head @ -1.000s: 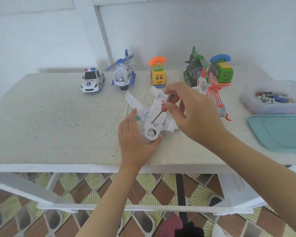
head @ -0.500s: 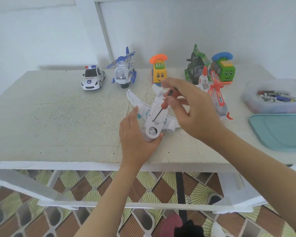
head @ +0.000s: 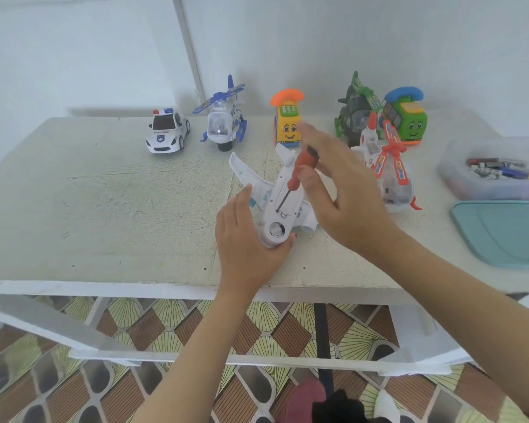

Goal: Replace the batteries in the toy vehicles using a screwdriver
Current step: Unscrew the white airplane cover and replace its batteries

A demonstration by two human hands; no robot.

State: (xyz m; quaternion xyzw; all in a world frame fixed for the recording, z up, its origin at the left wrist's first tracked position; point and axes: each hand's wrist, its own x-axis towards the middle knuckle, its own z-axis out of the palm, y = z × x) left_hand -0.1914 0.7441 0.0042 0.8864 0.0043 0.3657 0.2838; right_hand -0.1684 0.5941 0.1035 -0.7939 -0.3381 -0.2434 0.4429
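- Right hand is pinching the red handle of the screwdriver between thumb and fingertips. It's a bit blurred. The tip is down on the belly of the white toy airplane, I'd guess at the battery cover screw, but the screw is too small to make out.
- Left hand is wrapped round the plane's nose end, pinning it belly-up on the surface, about mid-width and close to the near edge.
- Biggest risk imo: the screwdriver is leaning, not straight down. Push too hard and the tip could pop out and skid over the plastic toward the left hand's fingers just beside it.
- The plane is lying on its rounded top, so it could rock if that left grip goes slack.
- Once the screw is loose it could roll off the near edge onto the patterned floor tiles. Good luck finding it there.
- Room: the red-and-white helicopter sits just behind the right hand, easy to knock with a knuckle.
- The clear tub of batteries and the teal lid are off to the right, well apart.
- The police car, blue helicopter and yellow phone car line the far edge, out of the way. Most of the room to move is on the left.
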